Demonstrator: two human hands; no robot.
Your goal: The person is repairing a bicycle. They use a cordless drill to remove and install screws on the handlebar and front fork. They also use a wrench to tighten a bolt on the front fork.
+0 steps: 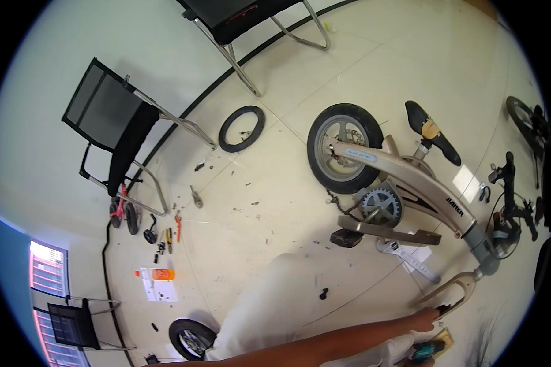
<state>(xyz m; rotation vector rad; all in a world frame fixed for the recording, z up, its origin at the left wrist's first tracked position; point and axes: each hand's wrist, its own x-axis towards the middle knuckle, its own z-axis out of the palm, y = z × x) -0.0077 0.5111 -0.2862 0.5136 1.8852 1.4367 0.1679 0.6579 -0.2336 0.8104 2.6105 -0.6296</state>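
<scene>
A folded beige bicycle [422, 183] lies on its side on the tiled floor, its rear wheel toward the back and its bare front fork [462, 287] pointing toward me. My left forearm crosses the bottom of the view, and my left hand [427, 319] is closed at the fork's end, by a small black part. Mostly hidden at the lower edge, my right hand [417, 361] grips a teal-and-black power drill [425, 350], beside a tan board [444, 339]. A large adjustable wrench [410, 260] lies on white paper under the pedal crank.
Black chairs [95, 113] line the wall. A loose tire [242, 128], a small wheel [190, 336], scattered tools [169, 240], a pink ride-on toy [123, 208] and an orange bottle [163, 274] lie or stand to the left. Handlebars [511, 196] and another wheel [520, 119] are at the right.
</scene>
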